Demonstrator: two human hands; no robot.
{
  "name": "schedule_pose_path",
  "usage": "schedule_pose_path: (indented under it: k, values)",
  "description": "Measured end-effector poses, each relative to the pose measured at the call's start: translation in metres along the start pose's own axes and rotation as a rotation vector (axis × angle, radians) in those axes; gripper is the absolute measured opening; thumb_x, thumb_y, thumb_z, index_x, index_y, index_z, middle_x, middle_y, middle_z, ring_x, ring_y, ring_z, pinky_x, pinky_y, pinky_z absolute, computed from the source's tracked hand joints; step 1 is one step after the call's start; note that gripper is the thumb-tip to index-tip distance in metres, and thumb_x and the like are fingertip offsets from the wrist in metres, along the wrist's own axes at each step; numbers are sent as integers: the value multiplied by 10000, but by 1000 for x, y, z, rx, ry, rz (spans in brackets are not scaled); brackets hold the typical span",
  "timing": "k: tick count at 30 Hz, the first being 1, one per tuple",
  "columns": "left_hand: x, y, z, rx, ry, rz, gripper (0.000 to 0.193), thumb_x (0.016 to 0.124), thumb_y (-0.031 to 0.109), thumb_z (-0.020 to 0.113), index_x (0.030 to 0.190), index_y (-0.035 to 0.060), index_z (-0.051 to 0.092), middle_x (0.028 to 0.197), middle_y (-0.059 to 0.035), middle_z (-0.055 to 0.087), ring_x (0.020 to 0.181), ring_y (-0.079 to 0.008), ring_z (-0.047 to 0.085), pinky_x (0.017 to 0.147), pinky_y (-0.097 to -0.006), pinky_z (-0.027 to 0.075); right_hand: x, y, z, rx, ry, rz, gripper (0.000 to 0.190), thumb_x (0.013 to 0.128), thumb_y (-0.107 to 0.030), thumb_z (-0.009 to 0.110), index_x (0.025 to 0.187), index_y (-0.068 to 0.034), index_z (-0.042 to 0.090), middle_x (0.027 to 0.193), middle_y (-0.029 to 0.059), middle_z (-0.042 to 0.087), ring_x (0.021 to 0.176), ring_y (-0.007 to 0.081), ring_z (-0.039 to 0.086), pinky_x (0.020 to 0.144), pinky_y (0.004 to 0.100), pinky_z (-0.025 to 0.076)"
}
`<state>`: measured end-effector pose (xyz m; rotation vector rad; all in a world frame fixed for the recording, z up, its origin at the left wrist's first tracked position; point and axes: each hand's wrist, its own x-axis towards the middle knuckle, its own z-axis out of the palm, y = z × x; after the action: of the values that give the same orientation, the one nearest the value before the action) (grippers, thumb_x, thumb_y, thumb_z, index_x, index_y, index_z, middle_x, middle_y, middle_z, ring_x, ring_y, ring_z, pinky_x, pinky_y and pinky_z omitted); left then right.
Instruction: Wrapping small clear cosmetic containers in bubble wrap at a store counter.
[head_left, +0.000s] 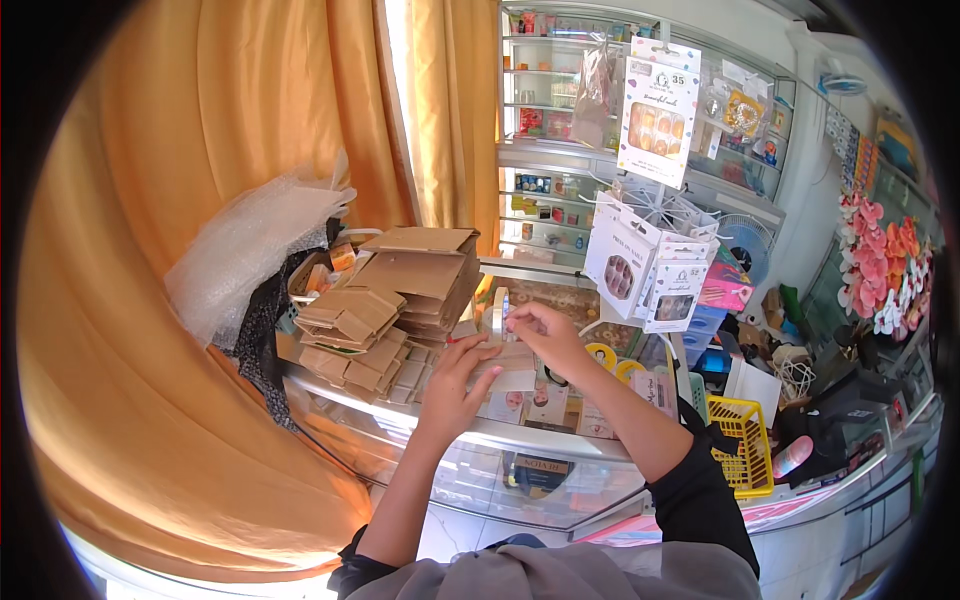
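Observation:
On the glass counter lies a small cardboard box (516, 358), brown on top with a pale near side. My left hand (454, 382) holds it down, fingers across its left end and thumb along the near side. Behind the box, a roll of tape (498, 313) stands on edge. My right hand (553, 339) reaches in from the right, its fingertips drawn together at the tape roll's right rim. Whether they pinch a strip of tape is too small to tell. To the left, folded cardboard boxes (352, 319) are stacked beside a taller cardboard stack (420, 262).
A rack of press-on nail packs (619, 255) rises behind my right hand. Flat product boxes (551, 405) show around the glass counter (540, 444). Bubble wrap (255, 240) lies at left by the orange curtain (180, 420). A yellow basket (742, 450) stands right.

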<state>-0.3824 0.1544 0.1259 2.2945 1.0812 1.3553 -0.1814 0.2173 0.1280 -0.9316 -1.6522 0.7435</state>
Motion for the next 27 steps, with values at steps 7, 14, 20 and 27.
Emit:
schedule_pose_path:
  k: [7,14,20,27]
  values:
    - [19,10,-5,37,-35,-26,252,861,136,660,1100,57,641,1202,-126,593,1103,-318,571,959,-380,450,-3,-15,-11,-132,45,24,170,893,-154,675,962,1,665,821,89,693,674,144,642,635,287,502]
    - [25,-3,-5,-51,-77,23,194,862,82,645,1044,20,617,1171,-118,577,1093,-301,582,951,-372,453,-3,-23,-14,-247,-9,12,166,897,-154,668,911,11,666,789,105,686,672,172,659,621,303,508]
    - [24,-8,14,-254,7,-80,93,902,49,606,983,3,596,1112,-126,583,1044,-270,586,937,-340,446,-4,-19,-11,-244,-27,-42,162,892,-153,672,910,8,670,781,99,680,653,179,646,618,306,508]
    - [19,-11,20,-236,149,-103,246,864,66,630,1089,22,542,1054,-157,603,1013,-312,598,906,-383,457,-3,-25,0,-282,-31,-109,155,870,-134,723,943,-1,689,828,44,651,667,99,571,618,260,475]
